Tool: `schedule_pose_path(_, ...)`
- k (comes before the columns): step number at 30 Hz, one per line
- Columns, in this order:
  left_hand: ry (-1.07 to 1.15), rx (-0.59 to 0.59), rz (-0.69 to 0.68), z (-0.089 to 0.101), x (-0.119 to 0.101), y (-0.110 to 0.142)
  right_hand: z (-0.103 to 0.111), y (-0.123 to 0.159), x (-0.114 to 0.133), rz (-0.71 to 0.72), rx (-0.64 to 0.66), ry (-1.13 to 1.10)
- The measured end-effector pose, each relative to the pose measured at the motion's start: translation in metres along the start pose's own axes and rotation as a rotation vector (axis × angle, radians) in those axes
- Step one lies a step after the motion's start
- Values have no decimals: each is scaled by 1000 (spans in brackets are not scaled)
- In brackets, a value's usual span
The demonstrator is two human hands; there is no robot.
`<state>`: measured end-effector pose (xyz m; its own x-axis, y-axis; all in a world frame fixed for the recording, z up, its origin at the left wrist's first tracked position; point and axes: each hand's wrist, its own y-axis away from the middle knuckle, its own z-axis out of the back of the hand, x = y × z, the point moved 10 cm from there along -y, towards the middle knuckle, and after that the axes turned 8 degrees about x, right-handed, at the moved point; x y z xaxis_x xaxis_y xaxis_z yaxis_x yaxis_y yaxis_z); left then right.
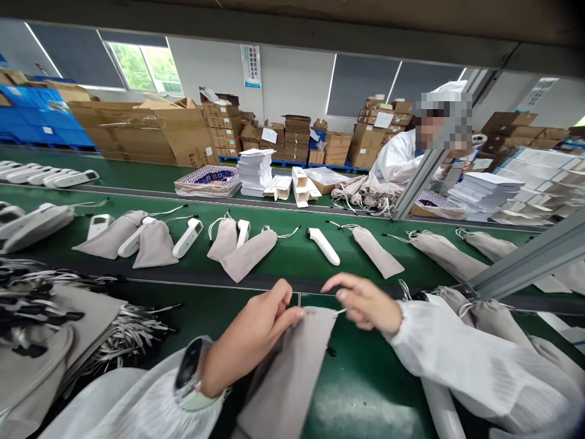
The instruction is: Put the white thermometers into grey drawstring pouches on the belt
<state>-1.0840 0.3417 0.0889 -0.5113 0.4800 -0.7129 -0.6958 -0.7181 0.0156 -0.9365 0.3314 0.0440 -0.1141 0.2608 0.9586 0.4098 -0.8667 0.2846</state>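
Observation:
A grey drawstring pouch (292, 378) hangs at the near edge of the green work surface, its upper edge pinched between the thumb and fingers of my left hand (262, 329). From the pouch's top right corner a short white cord (340, 312) runs to the curled fingers of my right hand (365, 303), whose index finger points out to the left. A small black cord end shows beside the pouch. Beyond my hands, a white handheld thermometer (323, 246) with a dark tip lies on the green conveyor (301, 268). A filled grey pouch (377, 251) lies to its right.
Flat pouches with white cords (105, 329) are heaped at left. More thermometers (188, 238) and pouches lie along the conveyor. A metal post (429, 164) slants up at right. Behind it a co-worker in white (395, 155) stands near stacked white paper (255, 171) and cartons.

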Motion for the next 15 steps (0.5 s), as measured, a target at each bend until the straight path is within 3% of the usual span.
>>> schedule_pose_path(2,2,120,33,-8,3,5,33,8,1,34,-128,64)
schedule_pose_path(4,20,109,9,-8,-4,2,31,10,1,87,-121,220)
schedule_pose_path(7,115,-15,-54,-5,-24,-11,-28,3,-8,146,66,383)
schedule_pose_path(9,173,-35,-100,-10,-33,-19,-64,0,-13,145,163,315)
schedule_pose_path(10,183,-49,-118,-11,-34,-20,-69,1,-10,152,160,251)
schedule_pose_path(12,171,-93,-98,-11,-25,-15,-48,5,7,207,23,129)
schedule_pose_path(14,172,-83,4,-19,-4,-4,1,15,27,268,-215,66)
schedule_pose_path(15,218,-14,73,-32,8,1,23,19,33,263,-303,48)
